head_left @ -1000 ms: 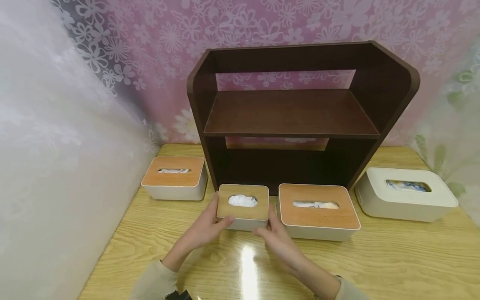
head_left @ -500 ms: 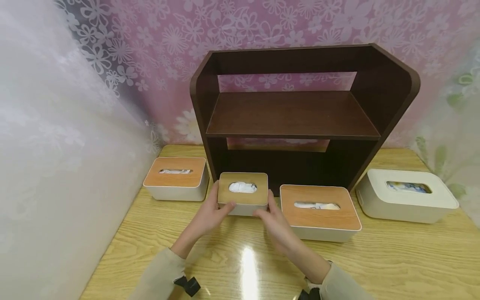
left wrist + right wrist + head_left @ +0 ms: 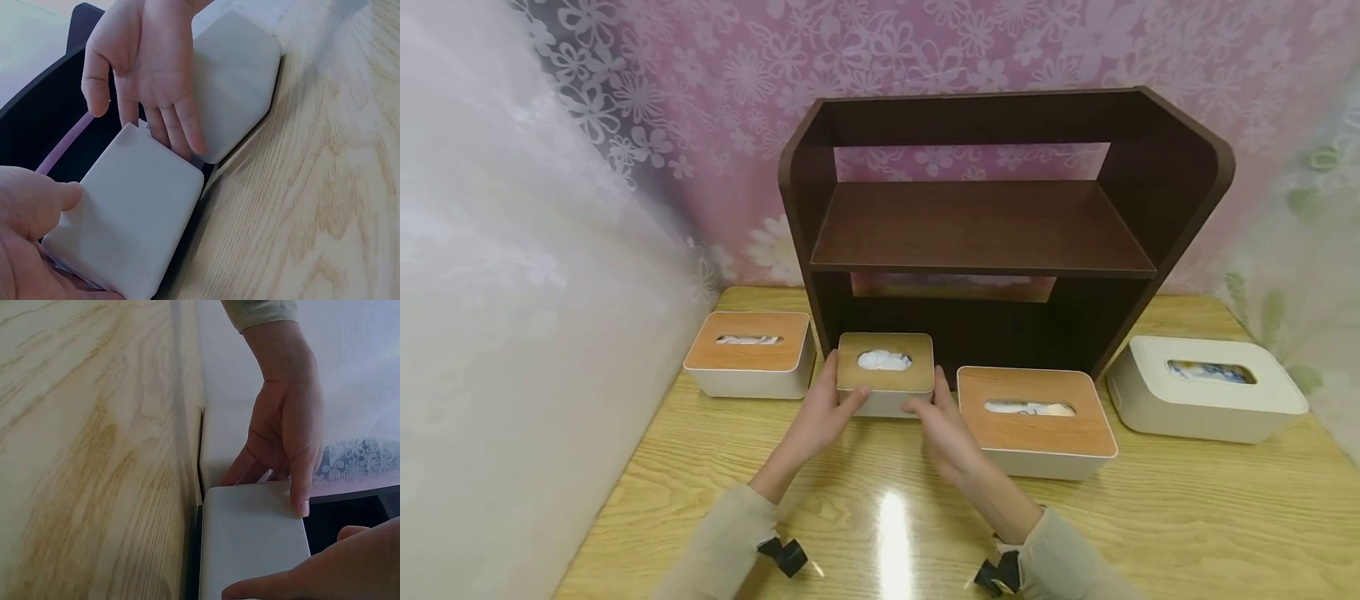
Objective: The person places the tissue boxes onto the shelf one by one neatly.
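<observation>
Boxes are crowding the small box point(image 3: 885, 372): a wood-lidded box point(image 3: 749, 353) is sitting just to its left, a wider one point(image 3: 1036, 421) just to its right, and a white box point(image 3: 1206, 387) far right. A dark shelf point(image 3: 981, 225) is standing right behind it. The small box is showing a white body, a light wood lid and tissue poking from an oval slot; it is sitting on the surface point(image 3: 1150, 517) at the shelf's lower opening, lid facing up, long axis running left-right. Left hand point(image 3: 820, 417) and right hand point(image 3: 943, 425) are gripping its ends, fingers curled round them.
</observation>
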`<state>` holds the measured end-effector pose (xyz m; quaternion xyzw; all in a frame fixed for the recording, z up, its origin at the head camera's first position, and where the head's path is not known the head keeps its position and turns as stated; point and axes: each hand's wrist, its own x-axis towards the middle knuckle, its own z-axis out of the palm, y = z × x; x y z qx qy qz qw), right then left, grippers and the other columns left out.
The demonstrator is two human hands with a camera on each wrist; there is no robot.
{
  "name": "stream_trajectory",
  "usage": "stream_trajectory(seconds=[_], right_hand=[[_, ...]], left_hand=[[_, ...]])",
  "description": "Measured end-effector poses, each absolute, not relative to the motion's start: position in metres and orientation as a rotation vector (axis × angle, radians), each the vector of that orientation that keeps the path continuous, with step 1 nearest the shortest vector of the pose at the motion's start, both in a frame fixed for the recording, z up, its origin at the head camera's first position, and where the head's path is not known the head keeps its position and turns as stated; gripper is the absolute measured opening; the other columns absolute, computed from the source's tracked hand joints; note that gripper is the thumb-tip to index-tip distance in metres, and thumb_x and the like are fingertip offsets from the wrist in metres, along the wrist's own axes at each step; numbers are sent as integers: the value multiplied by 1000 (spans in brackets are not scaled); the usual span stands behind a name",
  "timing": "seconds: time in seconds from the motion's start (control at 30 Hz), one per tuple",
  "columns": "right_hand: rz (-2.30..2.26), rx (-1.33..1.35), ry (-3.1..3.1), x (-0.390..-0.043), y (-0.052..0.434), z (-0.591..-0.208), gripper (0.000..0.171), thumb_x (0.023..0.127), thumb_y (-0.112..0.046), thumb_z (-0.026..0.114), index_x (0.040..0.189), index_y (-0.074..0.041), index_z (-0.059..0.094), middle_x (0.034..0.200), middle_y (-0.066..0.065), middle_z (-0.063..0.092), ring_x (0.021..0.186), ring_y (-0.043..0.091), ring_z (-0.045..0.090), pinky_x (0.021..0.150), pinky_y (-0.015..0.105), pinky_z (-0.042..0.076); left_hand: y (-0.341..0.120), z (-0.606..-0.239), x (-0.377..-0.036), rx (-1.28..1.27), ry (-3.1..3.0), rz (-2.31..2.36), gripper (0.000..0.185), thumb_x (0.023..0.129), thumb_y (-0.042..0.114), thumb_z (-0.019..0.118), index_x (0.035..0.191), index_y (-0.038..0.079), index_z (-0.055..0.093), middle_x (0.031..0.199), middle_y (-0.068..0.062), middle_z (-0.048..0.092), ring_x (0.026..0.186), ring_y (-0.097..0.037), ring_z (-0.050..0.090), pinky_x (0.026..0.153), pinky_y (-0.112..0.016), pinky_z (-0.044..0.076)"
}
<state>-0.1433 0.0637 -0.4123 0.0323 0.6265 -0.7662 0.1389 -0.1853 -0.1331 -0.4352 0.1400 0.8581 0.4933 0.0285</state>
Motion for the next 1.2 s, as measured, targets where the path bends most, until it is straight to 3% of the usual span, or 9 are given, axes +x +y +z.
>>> stream_trajectory(seconds=[0.33, 0.8, 1.2], right_hand=[[-2232, 46, 1860, -132, 66, -414, 95, 95, -5, 50, 154, -10, -25, 165, 11, -16, 152, 27, -10, 120, 50, 1], [-2295, 82, 1715, -142, 69, -410, 97, 94, -5, 50, 155, -12, -25, 163, 10, -22, 150, 27, -18, 118, 59, 3], [-2402, 97, 1499, -153, 69, -406, 96, 94, -1, 47, 155, -14, -25, 163, 9, -24, 151, 33, -11, 118, 59, 2]], left_hand=[[-124, -434, -193, 363, 2681, 1531, 84, 101, 33, 58, 158, -3, 6, 163, -22, 13, 150, -33, 16, 119, -51, 20], [-112, -436, -210, 314, 2714, 1580, 81, 101, 32, 57, 156, -5, 10, 159, -28, 19, 147, -39, 23, 117, -54, 23], [-103, -440, -218, 226, 2657, 1643, 78, 105, 28, 49, 156, -5, 0, 159, -33, 9, 147, -43, 18, 117, -54, 21]])
